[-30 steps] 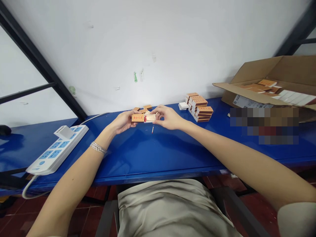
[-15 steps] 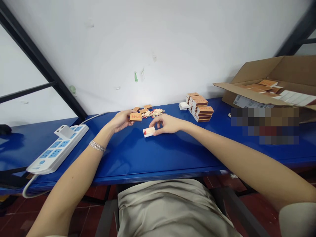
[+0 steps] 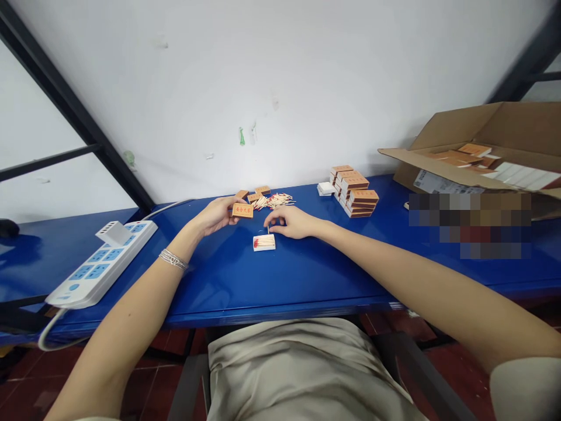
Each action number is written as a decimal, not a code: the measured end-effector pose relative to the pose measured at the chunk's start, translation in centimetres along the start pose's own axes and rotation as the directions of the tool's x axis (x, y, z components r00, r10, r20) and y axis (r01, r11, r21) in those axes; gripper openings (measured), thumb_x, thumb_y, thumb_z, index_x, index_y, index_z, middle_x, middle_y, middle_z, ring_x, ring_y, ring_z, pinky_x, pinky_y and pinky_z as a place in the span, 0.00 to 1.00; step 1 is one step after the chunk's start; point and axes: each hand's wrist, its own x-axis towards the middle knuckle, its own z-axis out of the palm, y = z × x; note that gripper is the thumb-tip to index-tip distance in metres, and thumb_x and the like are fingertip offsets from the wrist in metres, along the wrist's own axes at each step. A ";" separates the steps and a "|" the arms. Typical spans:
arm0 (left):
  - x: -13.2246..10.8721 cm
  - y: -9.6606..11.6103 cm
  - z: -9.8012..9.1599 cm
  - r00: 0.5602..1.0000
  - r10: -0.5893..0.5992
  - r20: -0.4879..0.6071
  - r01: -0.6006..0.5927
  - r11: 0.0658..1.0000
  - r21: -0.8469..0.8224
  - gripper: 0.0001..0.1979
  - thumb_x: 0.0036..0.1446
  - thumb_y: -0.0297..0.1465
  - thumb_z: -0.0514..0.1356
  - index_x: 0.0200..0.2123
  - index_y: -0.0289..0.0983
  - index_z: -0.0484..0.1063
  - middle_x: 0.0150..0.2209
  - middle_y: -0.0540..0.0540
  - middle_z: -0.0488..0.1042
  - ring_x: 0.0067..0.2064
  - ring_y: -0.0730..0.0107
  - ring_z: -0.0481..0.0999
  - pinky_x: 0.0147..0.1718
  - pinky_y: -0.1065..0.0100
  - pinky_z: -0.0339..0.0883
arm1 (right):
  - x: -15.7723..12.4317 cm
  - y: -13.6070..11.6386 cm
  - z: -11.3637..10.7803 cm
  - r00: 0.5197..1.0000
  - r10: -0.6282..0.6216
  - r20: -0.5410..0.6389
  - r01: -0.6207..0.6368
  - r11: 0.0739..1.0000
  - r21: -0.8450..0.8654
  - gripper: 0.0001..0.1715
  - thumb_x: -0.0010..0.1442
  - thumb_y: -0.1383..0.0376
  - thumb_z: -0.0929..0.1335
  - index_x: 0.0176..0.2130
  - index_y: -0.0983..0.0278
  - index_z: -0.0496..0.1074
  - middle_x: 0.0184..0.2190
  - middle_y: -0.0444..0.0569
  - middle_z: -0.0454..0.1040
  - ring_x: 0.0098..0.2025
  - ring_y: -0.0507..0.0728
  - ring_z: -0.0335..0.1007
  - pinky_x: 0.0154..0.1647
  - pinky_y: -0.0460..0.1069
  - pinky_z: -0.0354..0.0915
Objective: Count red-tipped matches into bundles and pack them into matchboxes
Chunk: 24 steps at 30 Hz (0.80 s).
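My left hand (image 3: 219, 215) is closed around an orange matchbox sleeve (image 3: 242, 210), its printed face toward me. On the blue table in front of me lies a white matchbox tray (image 3: 264, 247) with red-tipped matches inside, heads to the left. Just above the tray's far right corner, my right hand (image 3: 291, 223) pinches a small thin stick, seemingly a match (image 3: 268, 230). Behind both hands is a loose heap of matches (image 3: 280, 200), with several orange matchboxes (image 3: 263, 190) beside it.
Stacked matchboxes (image 3: 354, 186) stand at the back right, next to small white trays (image 3: 325, 188). Farther right is an open cardboard box (image 3: 438, 153) of matchboxes. A white power strip (image 3: 103, 263) lies at the left on the blue table (image 3: 280, 280). A wall rises behind.
My right hand has let go of the match-filled tray, which now lies slightly nearer to me, and pinches a thin stick above it. My left hand still holds the sleeve, barely moved.
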 end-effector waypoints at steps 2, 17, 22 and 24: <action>0.0 0.0 0.1 1.000 -0.003 -0.008 0.003 1.000 0.005 0.07 0.55 0.29 0.59 0.35 0.31 0.75 0.28 0.44 0.71 0.23 0.77 0.66 0.19 0.74 0.58 | 0.2 -0.2 0.2 0.999 0.011 0.033 -0.009 0.999 -0.037 0.08 0.56 0.73 0.69 0.36 0.66 0.79 0.33 0.48 0.79 0.32 0.52 0.69 0.35 0.46 0.62; 0.4 -0.7 -0.5 0.999 0.016 0.029 -0.018 0.997 0.074 0.07 0.58 0.30 0.58 0.34 0.32 0.74 0.28 0.45 0.70 0.23 0.77 0.67 0.19 0.74 0.59 | -0.5 -4.4 0.5 0.995 0.098 0.020 -0.098 0.995 0.015 0.05 0.54 0.69 0.70 0.32 0.66 0.78 0.31 0.47 0.79 0.31 0.51 0.69 0.35 0.46 0.62; 0.6 -1.2 -0.7 1.000 -0.004 -0.016 0.009 0.943 0.332 0.08 0.63 0.30 0.53 0.38 0.34 0.72 0.23 0.47 0.70 0.20 0.74 0.68 0.19 0.73 0.59 | -0.9 -3.4 -0.2 0.992 0.078 0.100 -0.086 0.993 0.082 0.29 0.49 0.54 0.76 0.47 0.66 0.76 0.40 0.50 0.78 0.37 0.54 0.71 0.36 0.47 0.65; 0.6 -1.4 -0.7 0.999 0.007 -0.041 0.014 0.865 0.501 0.09 0.65 0.31 0.52 0.38 0.35 0.71 0.21 0.48 0.70 0.19 0.73 0.67 0.18 0.72 0.58 | -1.0 -3.4 -0.4 0.987 0.070 0.144 -0.076 0.996 0.039 0.32 0.46 0.53 0.78 0.47 0.65 0.76 0.40 0.50 0.78 0.37 0.55 0.71 0.36 0.47 0.64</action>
